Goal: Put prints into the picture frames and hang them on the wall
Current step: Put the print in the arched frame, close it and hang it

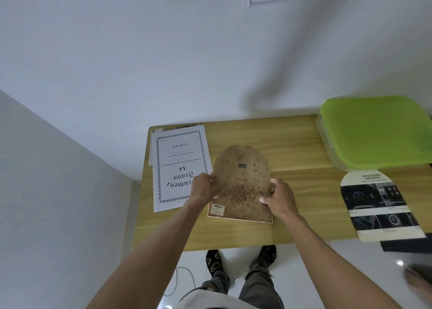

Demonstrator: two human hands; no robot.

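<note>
Your left hand point(203, 187) and right hand point(279, 197) each pinch a side edge of the brown backing board point(242, 187), fingers closed on it. The board is tilted up over the picture frame point(240, 219), which lies on the wooden table point(301, 191); whether its lower edge touches the frame is unclear. The A4 insert sheet point(178, 168) lies just left. The brochure print point(381, 205) rests well apart, right.

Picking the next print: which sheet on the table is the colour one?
The car brochure sheet at the table's right edge; the "Document Frame A4" sheet left of the hands is black-on-white.
</note>
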